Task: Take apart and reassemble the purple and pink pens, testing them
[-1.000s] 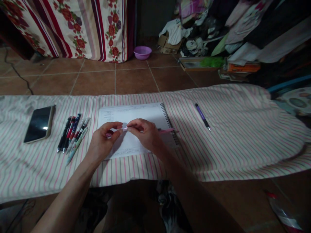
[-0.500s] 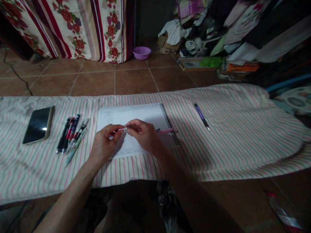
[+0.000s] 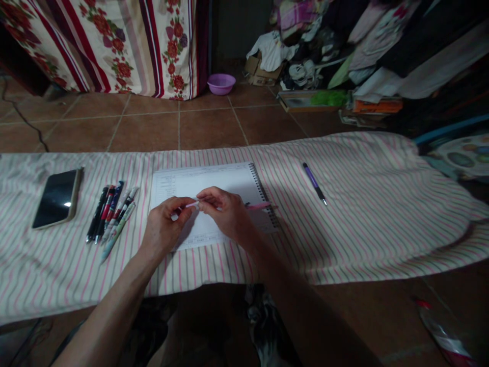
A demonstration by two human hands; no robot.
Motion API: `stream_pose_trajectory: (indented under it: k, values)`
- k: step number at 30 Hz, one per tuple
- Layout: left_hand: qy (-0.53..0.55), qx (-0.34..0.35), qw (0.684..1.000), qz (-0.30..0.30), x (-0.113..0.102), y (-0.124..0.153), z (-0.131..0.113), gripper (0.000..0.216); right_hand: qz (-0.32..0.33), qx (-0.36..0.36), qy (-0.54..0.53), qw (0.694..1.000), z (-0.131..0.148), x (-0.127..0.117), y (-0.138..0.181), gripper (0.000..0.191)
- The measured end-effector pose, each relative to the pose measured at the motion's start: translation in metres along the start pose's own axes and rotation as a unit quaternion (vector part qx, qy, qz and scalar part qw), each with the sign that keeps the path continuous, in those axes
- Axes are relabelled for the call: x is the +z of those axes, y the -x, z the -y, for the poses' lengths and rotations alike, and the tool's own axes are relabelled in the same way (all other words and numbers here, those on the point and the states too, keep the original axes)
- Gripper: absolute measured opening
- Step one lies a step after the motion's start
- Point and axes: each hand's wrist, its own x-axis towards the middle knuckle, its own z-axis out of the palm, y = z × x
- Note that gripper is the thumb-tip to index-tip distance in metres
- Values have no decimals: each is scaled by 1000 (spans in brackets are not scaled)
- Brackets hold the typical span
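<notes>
Over a spiral notebook [image 3: 214, 176], my left hand [image 3: 164, 224] and my right hand [image 3: 225, 211] meet with fingertips pinched together. Between them is a thin pale-pink pen part [image 3: 192, 204]. The left fingers grip its left portion and the right fingers close on its right end, mostly hidden by the hand. Just right of my right hand, a pink pen piece [image 3: 259, 206] lies across the notebook's coil. Farther right, a purple pen [image 3: 314, 182] with black grip and silver tip rests on the striped cloth.
Several pens [image 3: 111, 214] lie side by side on the striped cloth [image 3: 367, 214], left of the notebook. A phone [image 3: 56, 198] is at the far left. Beyond the cloth's back edge, a purple basin [image 3: 221, 84] stands on the tiled floor. A bottle [image 3: 443, 331] lies at lower right.
The view has shifted slightly, so the surroundings sit a little farther left. Both hands keep nearly the same pinch on the pen part.
</notes>
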Motion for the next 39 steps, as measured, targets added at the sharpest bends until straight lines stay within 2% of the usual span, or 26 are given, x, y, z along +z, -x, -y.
stream_pose_trajectory:
  k: [6, 9, 12, 15, 19, 24, 39]
  values:
    - [-15, 13, 1000, -10, 3, 0, 3, 21, 5, 17, -19, 1000, -1, 1, 1, 10]
    - [-1, -2, 1000, -14, 4, 0, 4, 23, 13, 10, 4, 1000, -2, -7, 0, 16]
    - [10, -19, 1000, -11, 5, 0, 5, 25, 2, -16, 69, 997, -3, -22, -1, 17]
    - [4, -19, 1000, -5, 4, 1, 5, 27, 29, -45, 158, 986, -7, -38, 1, 11]
    - [-9, -12, 1000, 0, 2, 0, 4, 28, 81, -88, 267, 956, -13, -52, 8, 13]
    - [-28, -6, 1000, -5, 1, 0, 3, 29, 85, -94, 328, 936, -20, -64, 14, 12]
    - [-21, 2, 1000, 0, 7, -1, 5, 27, 137, -85, 351, 923, -20, -53, 14, 11]
